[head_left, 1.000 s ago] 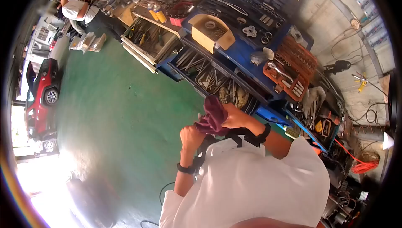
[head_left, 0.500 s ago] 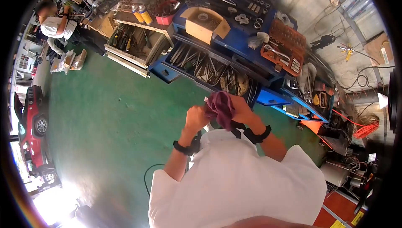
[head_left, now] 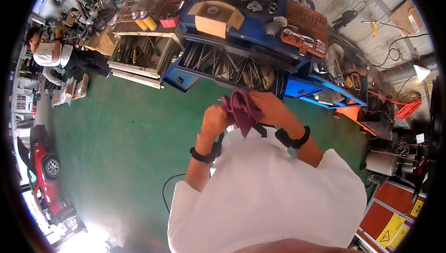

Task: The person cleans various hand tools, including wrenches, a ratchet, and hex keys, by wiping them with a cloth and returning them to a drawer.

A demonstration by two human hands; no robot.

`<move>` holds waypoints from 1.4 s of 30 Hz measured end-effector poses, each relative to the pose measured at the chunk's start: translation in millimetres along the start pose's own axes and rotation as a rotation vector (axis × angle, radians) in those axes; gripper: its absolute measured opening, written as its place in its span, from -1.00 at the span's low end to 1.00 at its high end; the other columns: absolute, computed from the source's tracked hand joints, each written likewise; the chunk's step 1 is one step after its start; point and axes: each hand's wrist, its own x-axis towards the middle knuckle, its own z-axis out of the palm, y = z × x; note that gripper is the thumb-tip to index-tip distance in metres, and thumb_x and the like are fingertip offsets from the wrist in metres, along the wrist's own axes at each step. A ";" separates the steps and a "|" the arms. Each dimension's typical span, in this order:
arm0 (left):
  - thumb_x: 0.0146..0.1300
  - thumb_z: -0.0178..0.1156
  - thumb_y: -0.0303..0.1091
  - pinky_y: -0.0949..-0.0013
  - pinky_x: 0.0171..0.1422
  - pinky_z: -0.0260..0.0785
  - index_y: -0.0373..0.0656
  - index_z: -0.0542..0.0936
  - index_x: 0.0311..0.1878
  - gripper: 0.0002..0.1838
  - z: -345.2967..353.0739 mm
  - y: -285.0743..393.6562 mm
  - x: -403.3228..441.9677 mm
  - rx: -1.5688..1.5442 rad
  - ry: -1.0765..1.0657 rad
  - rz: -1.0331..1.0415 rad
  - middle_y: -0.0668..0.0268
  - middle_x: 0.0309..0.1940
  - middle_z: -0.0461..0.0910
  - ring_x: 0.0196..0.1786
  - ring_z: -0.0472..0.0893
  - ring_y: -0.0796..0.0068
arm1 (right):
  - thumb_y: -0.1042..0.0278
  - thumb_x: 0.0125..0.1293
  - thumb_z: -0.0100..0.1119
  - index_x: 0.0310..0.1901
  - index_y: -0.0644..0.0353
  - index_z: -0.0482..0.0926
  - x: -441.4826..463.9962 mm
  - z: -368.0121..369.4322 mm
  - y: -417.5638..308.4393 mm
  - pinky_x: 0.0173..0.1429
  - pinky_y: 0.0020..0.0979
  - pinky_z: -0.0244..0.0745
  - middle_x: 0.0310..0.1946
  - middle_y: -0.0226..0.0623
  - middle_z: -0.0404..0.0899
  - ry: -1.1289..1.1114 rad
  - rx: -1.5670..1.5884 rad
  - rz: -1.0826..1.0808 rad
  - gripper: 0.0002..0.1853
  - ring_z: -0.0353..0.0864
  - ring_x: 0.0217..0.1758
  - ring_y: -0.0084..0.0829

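A crumpled maroon cloth [head_left: 244, 109] is bunched between my two hands, in front of my chest. My left hand [head_left: 215, 119] is closed at its left side, with a small light tip of something poking up beside the fingers. My right hand [head_left: 272, 108] grips the cloth from the other side, its fingers partly covered by the folds. Whether anything is wrapped inside the cloth, I cannot tell. Just beyond my hands stands an open drawer [head_left: 218, 82] full of long metal tools.
On the blue tool cabinet [head_left: 253, 37] sit an open cardboard box [head_left: 211, 23] and an orange socket set case [head_left: 304, 30]. A wooden drawer [head_left: 134, 69] juts out to the left. Another person [head_left: 51, 53] stands at the far-left bench. A red car [head_left: 44, 174] is at left.
My view has shifted, with the benches now higher in the frame. Both hands still hold the cloth, whose folds have changed shape, with a corner now hanging lower.
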 end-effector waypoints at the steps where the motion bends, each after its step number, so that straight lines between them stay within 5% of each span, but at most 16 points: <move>1: -0.04 0.40 -0.23 0.07 -0.45 0.38 -0.15 0.59 -0.56 -0.77 -10.9 9.0 -2.3 0.003 -0.007 -0.010 0.07 -0.61 0.55 -0.51 0.55 -0.10 | 0.53 -0.06 0.39 0.09 0.11 0.55 0.9 2.4 -0.5 0.08 -0.28 0.52 -0.13 -0.12 0.63 -0.007 -0.136 -0.119 -0.43 0.61 -0.09 -0.06; 6: 0.02 0.42 -0.18 0.06 -0.35 0.40 -0.11 0.64 -0.41 -0.78 -31.8 8.8 -18.8 -0.044 -0.134 0.018 0.08 -0.53 0.60 -0.37 0.58 -0.08 | 0.59 -0.01 0.31 0.14 0.11 0.53 -5.3 15.6 -8.4 0.13 -0.26 0.52 -0.02 -0.12 0.59 -0.165 -0.281 -0.305 -0.42 0.58 -0.02 0.03; 10: 0.00 0.38 -0.24 0.06 -0.40 0.40 -0.12 0.64 -0.26 -0.74 -41.4 4.3 -19.4 -0.035 -0.326 0.107 0.11 -0.52 0.61 -0.48 0.56 -0.02 | 0.52 0.14 0.34 0.21 0.15 0.49 0.2 22.3 20.7 0.21 -0.35 0.45 0.17 -0.21 0.52 -0.172 0.376 -0.114 -0.46 0.55 0.17 -0.23; 12: -0.02 0.36 -0.33 0.10 -0.48 0.33 -0.21 0.60 -0.45 -0.82 -42.4 13.0 -19.0 -0.062 -0.104 0.218 0.08 -0.57 0.58 -0.54 0.51 -0.04 | 0.51 0.29 0.29 0.32 0.23 0.40 0.9 42.0 66.1 0.36 -0.36 0.34 0.30 -0.26 0.45 -0.015 0.609 0.022 -0.45 0.42 0.28 -0.50; 15: 0.03 0.33 -0.43 0.21 -0.57 0.21 -0.25 0.55 -0.56 -0.83 -26.3 -3.2 -17.1 -0.296 0.033 0.045 0.08 -0.70 0.43 -0.69 0.44 0.23 | 0.48 0.31 0.30 0.38 0.22 0.35 6.2 41.6 42.1 0.44 -0.32 0.24 0.33 -0.20 0.41 0.363 0.419 -0.439 -0.39 0.39 0.31 -0.45; 16: 0.03 0.33 -0.43 0.21 -0.57 0.21 -0.25 0.55 -0.56 -0.83 -30.0 2.1 -18.0 -0.297 0.031 0.038 0.08 -0.70 0.43 -0.69 0.44 0.23 | 0.44 0.32 0.30 0.39 0.21 0.34 7.8 46.8 47.2 0.49 -0.28 0.19 0.39 -0.15 0.34 0.226 0.838 -0.247 -0.39 0.35 0.37 -0.35; 18: 0.19 0.30 -0.42 0.36 -0.57 0.09 -0.26 0.50 -0.60 -0.72 -38.6 11.5 -11.6 -0.528 -0.013 -0.320 0.29 -0.78 0.31 -0.68 0.31 0.64 | 0.46 0.35 0.25 0.36 0.23 0.35 15.4 44.7 57.4 0.45 -0.24 0.26 0.31 -0.09 0.40 0.238 0.818 -0.319 -0.44 0.40 0.33 -0.25; 21: 0.34 0.25 -0.36 0.46 -0.56 0.00 -0.21 0.43 -0.66 -0.58 -37.6 11.1 -7.6 -0.863 0.124 -0.450 0.50 -0.74 0.26 -0.57 0.22 0.79 | 0.40 0.35 0.26 0.33 0.25 0.33 9.2 10.5 11.9 0.42 -0.28 0.30 0.24 -0.10 0.44 0.238 0.031 -0.235 -0.45 0.43 0.31 -0.26; 23: 0.39 0.22 -0.31 0.47 -0.54 -0.01 -0.17 0.41 -0.64 -0.56 -34.6 5.8 -7.4 -0.877 0.149 -0.488 0.60 -0.67 0.30 -0.56 0.21 0.78 | 0.28 0.29 0.36 0.40 0.25 0.26 13.0 4.7 11.4 0.44 -0.33 0.29 0.28 -0.21 0.44 0.091 1.082 0.124 -0.29 0.44 0.28 -0.37; 24: 0.39 0.21 -0.32 0.47 -0.53 -0.01 -0.17 0.40 -0.62 -0.59 -33.2 5.5 -6.3 -0.930 0.162 -0.534 0.59 -0.65 0.28 -0.55 0.19 0.78 | 0.28 0.29 0.36 0.40 0.25 0.26 15.3 4.9 22.6 0.44 -0.33 0.29 0.28 -0.21 0.44 0.089 1.082 0.124 -0.29 0.44 0.28 -0.37; 26: 0.39 0.21 -0.34 0.47 -0.52 -0.02 -0.16 0.40 -0.59 -0.61 -30.6 7.9 -4.4 -0.980 0.173 -0.581 0.58 -0.64 0.26 -0.53 0.17 0.78 | 0.33 0.20 0.44 0.37 0.26 0.28 18.8 9.7 45.7 0.43 -0.31 0.30 0.31 -0.21 0.41 0.241 0.428 -0.230 -0.25 0.44 0.29 -0.37; 29: 0.39 0.20 -0.35 0.46 -0.51 -0.03 -0.16 0.41 -0.55 -0.65 -20.6 12.2 -4.9 -0.980 0.110 -0.606 0.62 -0.60 0.24 -0.51 0.12 0.76 | 0.41 0.17 0.45 0.35 0.24 0.30 22.2 19.9 33.8 0.39 -0.32 0.34 0.29 -0.22 0.43 0.388 0.414 -0.201 -0.27 0.46 0.27 -0.38; 35: 0.29 0.23 -0.40 0.28 -0.49 0.14 -0.34 0.41 -0.46 -0.72 -17.0 46.5 17.8 -0.493 0.064 -0.348 0.14 -0.68 0.31 -0.61 0.27 0.47 | 0.43 0.09 0.45 0.15 0.20 0.44 23.8 22.8 21.1 0.12 -0.26 0.50 0.02 -0.14 0.60 0.691 0.328 -0.148 -0.43 0.64 0.03 -0.20; 37: 0.26 0.25 -0.35 0.17 -0.46 0.24 -0.36 0.43 -0.41 -0.72 -26.3 48.7 22.0 -0.267 -0.006 -0.296 -0.07 -0.60 0.36 -0.59 0.43 0.03 | 0.38 0.10 0.40 0.03 0.22 0.53 15.5 7.0 25.3 0.03 -0.27 0.53 -0.15 -0.08 0.65 0.473 0.122 -0.140 -0.56 0.65 -0.12 -0.05; 40: 0.27 0.26 -0.28 0.10 -0.42 0.29 -0.34 0.47 -0.42 -0.69 -36.6 39.9 16.5 -0.110 -0.297 -0.324 -0.07 -0.57 0.46 -0.47 0.45 -0.20 | 0.35 0.12 0.35 -0.04 0.24 0.56 3.6 -3.9 28.7 -0.01 -0.25 0.54 -0.22 -0.03 0.64 0.253 -0.075 -0.116 -0.64 0.62 -0.17 0.04; 42: 0.29 0.28 -0.25 0.12 -0.45 0.20 -0.34 0.46 -0.40 -0.67 -37.6 36.5 8.9 -0.138 -0.277 -0.281 -0.03 -0.61 0.42 -0.53 0.33 -0.06 | 0.33 0.14 0.34 -0.02 0.24 0.56 -7.2 -7.8 18.8 -0.03 -0.26 0.54 -0.22 -0.02 0.65 0.115 -0.023 -0.006 -0.63 0.64 -0.18 0.00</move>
